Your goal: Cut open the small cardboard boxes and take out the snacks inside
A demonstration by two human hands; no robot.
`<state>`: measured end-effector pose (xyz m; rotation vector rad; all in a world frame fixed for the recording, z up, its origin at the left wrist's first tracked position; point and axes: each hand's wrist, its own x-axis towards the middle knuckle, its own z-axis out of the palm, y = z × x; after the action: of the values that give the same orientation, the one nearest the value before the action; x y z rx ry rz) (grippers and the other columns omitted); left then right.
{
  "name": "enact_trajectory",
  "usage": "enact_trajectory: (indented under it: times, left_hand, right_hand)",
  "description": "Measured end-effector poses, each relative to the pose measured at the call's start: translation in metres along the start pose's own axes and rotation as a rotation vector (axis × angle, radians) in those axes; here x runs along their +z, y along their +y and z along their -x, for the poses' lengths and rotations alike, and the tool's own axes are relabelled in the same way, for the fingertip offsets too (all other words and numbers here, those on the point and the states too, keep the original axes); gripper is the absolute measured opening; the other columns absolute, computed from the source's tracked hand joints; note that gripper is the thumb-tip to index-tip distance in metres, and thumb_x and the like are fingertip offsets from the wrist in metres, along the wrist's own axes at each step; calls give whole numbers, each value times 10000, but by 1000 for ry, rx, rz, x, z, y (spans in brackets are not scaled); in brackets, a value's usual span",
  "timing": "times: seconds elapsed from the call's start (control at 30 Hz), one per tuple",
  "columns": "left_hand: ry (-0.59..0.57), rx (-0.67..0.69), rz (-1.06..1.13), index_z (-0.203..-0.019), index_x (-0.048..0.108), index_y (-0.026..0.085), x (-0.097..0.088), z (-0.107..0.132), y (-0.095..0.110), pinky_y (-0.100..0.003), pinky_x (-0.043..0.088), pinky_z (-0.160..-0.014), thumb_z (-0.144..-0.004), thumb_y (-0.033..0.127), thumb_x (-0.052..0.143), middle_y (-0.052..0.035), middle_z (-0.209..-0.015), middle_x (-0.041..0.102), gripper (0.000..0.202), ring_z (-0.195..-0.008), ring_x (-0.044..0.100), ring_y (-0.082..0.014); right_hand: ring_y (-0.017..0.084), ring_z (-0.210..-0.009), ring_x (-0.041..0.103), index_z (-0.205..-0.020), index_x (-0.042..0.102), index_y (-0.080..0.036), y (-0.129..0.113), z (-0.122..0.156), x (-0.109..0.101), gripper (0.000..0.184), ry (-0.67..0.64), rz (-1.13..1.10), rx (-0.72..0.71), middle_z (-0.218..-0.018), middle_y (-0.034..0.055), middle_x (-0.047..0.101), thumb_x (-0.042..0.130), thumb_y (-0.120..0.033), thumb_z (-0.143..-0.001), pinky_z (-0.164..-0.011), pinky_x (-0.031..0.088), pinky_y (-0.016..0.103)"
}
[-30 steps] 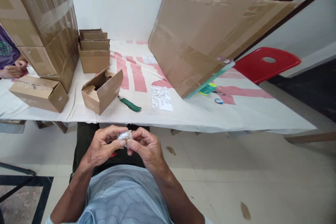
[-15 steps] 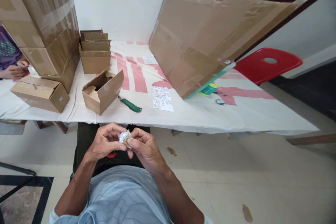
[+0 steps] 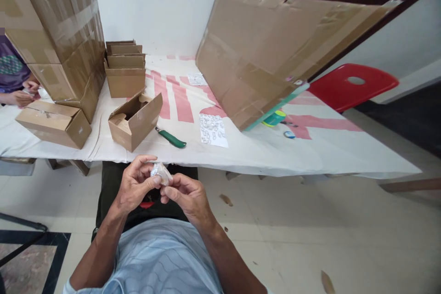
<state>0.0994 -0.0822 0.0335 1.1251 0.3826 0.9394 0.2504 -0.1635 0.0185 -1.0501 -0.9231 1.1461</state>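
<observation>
A small shiny bundle in clear plastic wrap (image 3: 160,173) is held over my lap, in front of the table edge. What lies inside the wrap is too small to make out. My left hand (image 3: 137,183) grips the bundle between thumb and fingers from the left. From the right, my right hand (image 3: 188,195) pinches the bundle's lower right end with thumb and forefinger. Beyond my hands, an opened small cardboard box (image 3: 136,121) stands on the table, and a green-handled cutter (image 3: 172,138) lies to its right.
On the cloth-covered table (image 3: 262,156) are a printed sheet (image 3: 213,131), a tape roll (image 3: 289,134), a green container (image 3: 274,118) and a closed box (image 3: 53,123). Large cartons (image 3: 69,46) stand left, near another person's hands (image 3: 27,92). A cardboard panel (image 3: 262,55) leans right, beside a red chair (image 3: 351,85).
The wrapped bundle has tilted and shifted slightly left and up. My right fingers have slid down toward its lower right end, uncovering more of it.
</observation>
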Motion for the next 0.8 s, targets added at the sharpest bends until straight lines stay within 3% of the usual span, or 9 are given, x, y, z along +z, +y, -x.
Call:
enact_trajectory:
  times: [0.07, 0.13, 0.33, 0.47, 0.63, 0.8]
  left_hand:
    - [-4, -21, -43, -1220, 655, 165, -1, 1, 0, -247, 567, -678, -867, 324, 864, -47, -861, 781, 440, -709, 720, -152]
    - [-1, -19, -106, -1145, 699, 145, -1, 1, -1, -263, 574, -706, -866, 337, 863, -66, -876, 787, 376, -738, 723, -163]
    - [32, 86, -252, -1051, 748, 139, -3, 4, -3, -260, 580, -719, -889, 326, 836, -67, -866, 788, 262, -741, 720, -159]
    - [49, 261, -517, -1073, 755, 163, -2, 5, -4, -252, 579, -734, -931, 234, 777, -68, -917, 789, 160, -788, 732, -161]
    - [-11, 572, -729, -1117, 731, 193, 4, 2, -1, -250, 591, -780, -936, 96, 740, -59, -939, 775, 206, -828, 734, -152]
    - [-82, 638, -776, -1162, 718, 196, 6, 1, 5, -270, 607, -804, -953, 51, 702, -83, -983, 750, 255, -885, 726, -164]
  right_hand:
    - [145, -532, 673, -766, 734, -196, -1, 1, 1, 337, 28, 71, -29, -686, 18, 743, 841, -508, -839, -570, 601, 276]
    - [145, -522, 677, -760, 743, -194, -3, 1, 2, 335, 30, 126, -49, -683, 24, 749, 806, -505, -868, -560, 600, 269]
    - [160, -559, 714, -810, 777, -182, -11, 1, -1, 375, 8, 176, -16, -733, 49, 781, 765, -548, -890, -587, 624, 278]
    - [171, -615, 739, -913, 808, -178, -15, 0, -4, 405, -13, 140, 3, -798, 65, 801, 744, -578, -911, -630, 646, 303]
    - [171, -571, 719, -888, 812, -187, -10, -4, -7, 402, 52, 98, -1, -692, 35, 758, 783, -587, -880, -597, 640, 301]
    - [159, -577, 708, -915, 826, -193, -5, -6, -10, 392, 34, 13, 41, -747, 40, 778, 823, -579, -847, -605, 634, 296]
